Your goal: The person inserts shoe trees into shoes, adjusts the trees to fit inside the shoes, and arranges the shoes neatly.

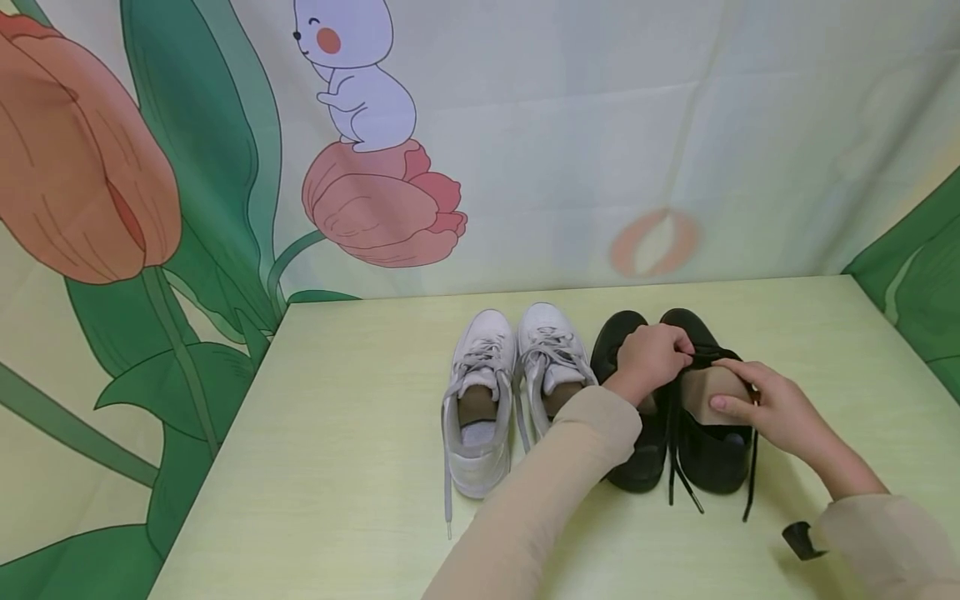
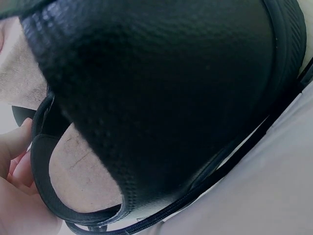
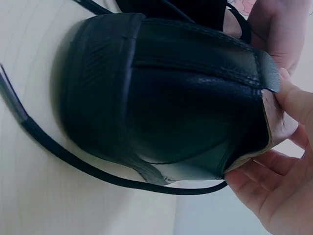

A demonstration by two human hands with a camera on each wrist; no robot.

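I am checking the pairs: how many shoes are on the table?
4. Two white shoes stand side by side at the middle; two black shoes stand right of them, partly covered by the left hand and right hand. None seems hidden.

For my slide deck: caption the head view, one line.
Both hands, left hand and right hand, work the black shoes beside white sneakers.

No writing, brand mark or number can be read anywhere here. The pair of black lace-up shoes [image 1: 675, 400] and the pair of white lace-up sneakers [image 1: 510, 383] show no legible label, and the printed backdrop cloth [image 1: 600, 125] carries only cartoon pictures, no words.
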